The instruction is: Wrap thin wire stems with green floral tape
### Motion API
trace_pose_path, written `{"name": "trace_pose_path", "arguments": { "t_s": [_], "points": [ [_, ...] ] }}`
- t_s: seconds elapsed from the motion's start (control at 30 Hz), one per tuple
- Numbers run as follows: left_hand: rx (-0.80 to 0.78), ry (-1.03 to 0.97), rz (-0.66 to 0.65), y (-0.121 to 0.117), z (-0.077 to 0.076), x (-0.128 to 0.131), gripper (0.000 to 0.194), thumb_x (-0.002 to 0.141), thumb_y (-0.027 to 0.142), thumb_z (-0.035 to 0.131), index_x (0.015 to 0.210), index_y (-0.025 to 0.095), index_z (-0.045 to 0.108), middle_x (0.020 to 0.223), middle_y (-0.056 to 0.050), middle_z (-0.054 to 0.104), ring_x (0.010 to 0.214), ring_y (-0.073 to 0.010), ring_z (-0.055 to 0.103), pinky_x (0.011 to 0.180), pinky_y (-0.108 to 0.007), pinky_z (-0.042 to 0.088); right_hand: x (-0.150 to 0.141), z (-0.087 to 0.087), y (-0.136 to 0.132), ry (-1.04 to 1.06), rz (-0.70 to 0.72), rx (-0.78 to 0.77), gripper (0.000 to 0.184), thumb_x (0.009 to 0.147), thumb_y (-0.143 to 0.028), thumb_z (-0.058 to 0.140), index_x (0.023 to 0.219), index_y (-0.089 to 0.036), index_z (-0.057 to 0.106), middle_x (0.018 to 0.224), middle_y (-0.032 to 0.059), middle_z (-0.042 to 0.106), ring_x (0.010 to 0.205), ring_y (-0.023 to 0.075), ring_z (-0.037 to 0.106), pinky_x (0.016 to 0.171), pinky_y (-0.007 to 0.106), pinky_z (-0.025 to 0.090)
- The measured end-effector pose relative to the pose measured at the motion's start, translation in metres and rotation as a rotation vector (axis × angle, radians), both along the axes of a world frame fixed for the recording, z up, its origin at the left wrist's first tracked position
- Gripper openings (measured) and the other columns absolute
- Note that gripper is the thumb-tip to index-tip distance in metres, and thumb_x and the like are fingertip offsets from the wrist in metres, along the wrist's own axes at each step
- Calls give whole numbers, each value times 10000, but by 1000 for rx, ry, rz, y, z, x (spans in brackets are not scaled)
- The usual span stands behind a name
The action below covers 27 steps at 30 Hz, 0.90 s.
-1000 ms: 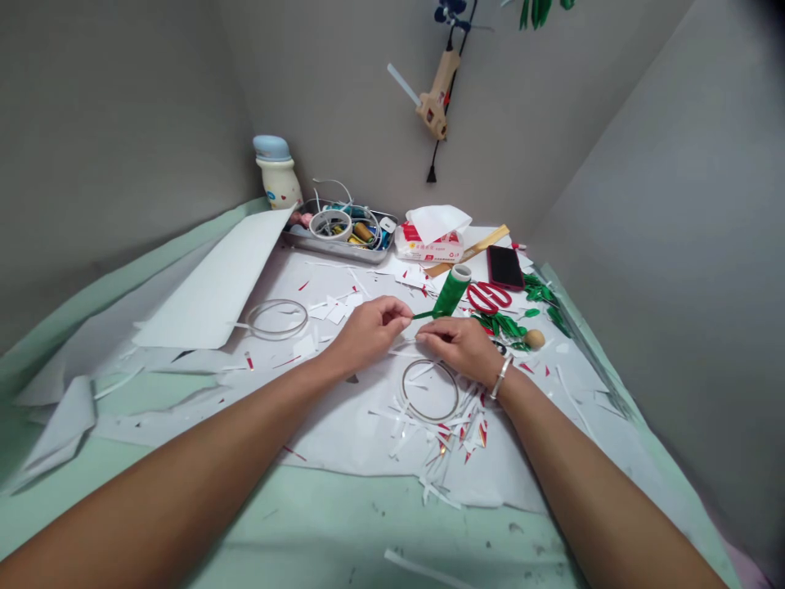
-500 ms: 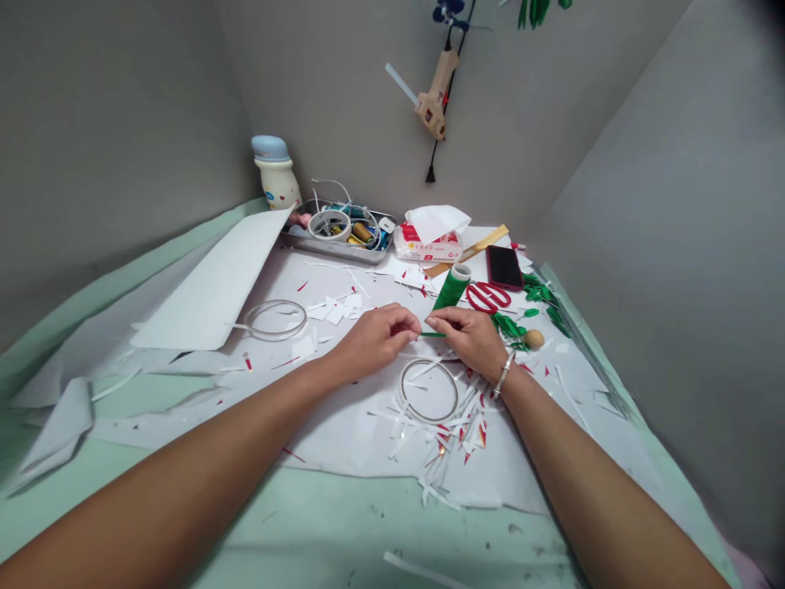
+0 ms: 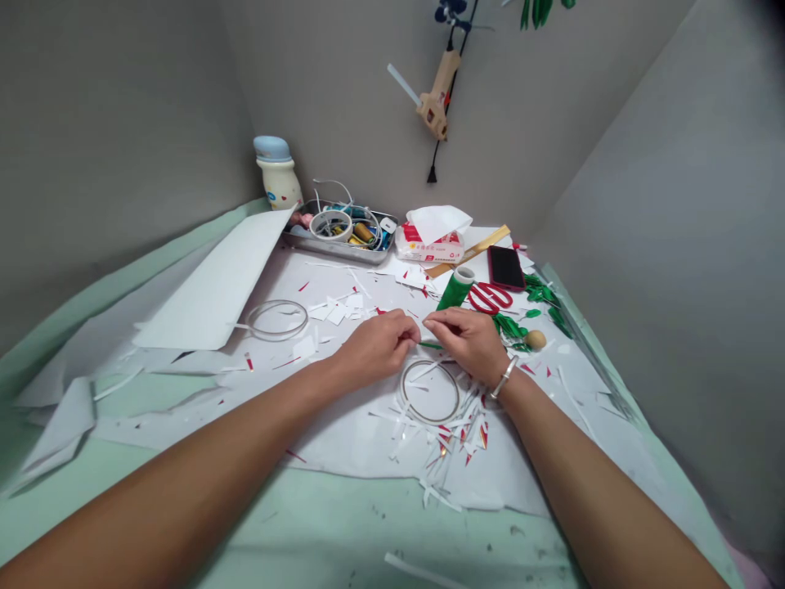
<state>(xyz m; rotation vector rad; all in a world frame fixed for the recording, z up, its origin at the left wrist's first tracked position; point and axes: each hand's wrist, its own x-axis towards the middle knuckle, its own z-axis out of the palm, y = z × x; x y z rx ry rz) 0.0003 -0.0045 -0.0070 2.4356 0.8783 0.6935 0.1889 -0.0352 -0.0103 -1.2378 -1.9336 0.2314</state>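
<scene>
Left fingers and right fingers curl inward, nearly meeting, forearms stretched forward.

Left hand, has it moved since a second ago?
Yes, slightly. The left hand has shifted to the right and downward in the picture, away from the metal tray.

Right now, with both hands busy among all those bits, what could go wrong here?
The green spool is close behind the right hand, so a bump might knock it over. The thin green strand by the left hand's fingertips could snag on the loose paper strips nearby. The tan ball looks round and might roll if brushed.
</scene>
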Motion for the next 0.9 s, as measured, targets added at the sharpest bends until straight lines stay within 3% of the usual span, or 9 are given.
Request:
{"name": "trace_pose_path", "arguments": {
  "t_s": [0.13,0.27,0.43,0.57,0.73,0.8,0.9],
  "points": [
    [-176,-124,14,1,5,0,118,785,168,500,823,164,612,790,-9,606,710,-127,522,669,-255,405,8,-7,6,164,-29,-183,191,836,-310,580,821,-179,718,763,13,701,653,127,591,610,224,438],
    [-301,-212,65,4,7,-2,128,790,215,511,847,157,609,778,-1,620,671,-115,510,631,-239,399,7,-11,6,160,21,-296,177,825,-284,578,843,-177,718,684,-7,682,572,111,560,542,212,409],
    [-197,-192,203,10,2,-4,131,794,221,494,833,166,607,779,-6,617,678,-128,521,634,-255,398,-7,-5,-4,-55,142,-173,157,833,-226,568,835,-188,721,781,15,704,692,125,610,655,221,438],
    [-44,-61,264,8,-1,-3,125,764,149,475,787,166,597,821,-29,605,726,-152,534,658,-277,398,-15,3,-11,-217,171,3,155,845,-223,559,846,-196,711,720,24,679,681,131,576,659,237,426],
    [33,36,51,-2,2,0,130,771,133,472,806,173,590,804,-25,581,722,-152,528,665,-279,396,-8,5,-7,-92,31,88,182,862,-259,548,846,-190,716,737,37,684,683,141,574,679,255,432],
    [-5,11,-32,-5,5,1,124,776,134,477,808,173,590,796,-19,581,720,-143,527,667,-270,398,-1,1,-2,26,-36,27,179,851,-268,560,833,-184,717,770,40,697,684,143,592,663,251,442],
    [-94,-96,-42,-5,10,0,119,790,149,479,816,168,594,820,-18,598,740,-136,533,684,-263,409,6,-5,3,134,-44,-149,190,838,-300,568,828,-184,718,783,23,709,667,140,609,620,235,450]
  ]
}}
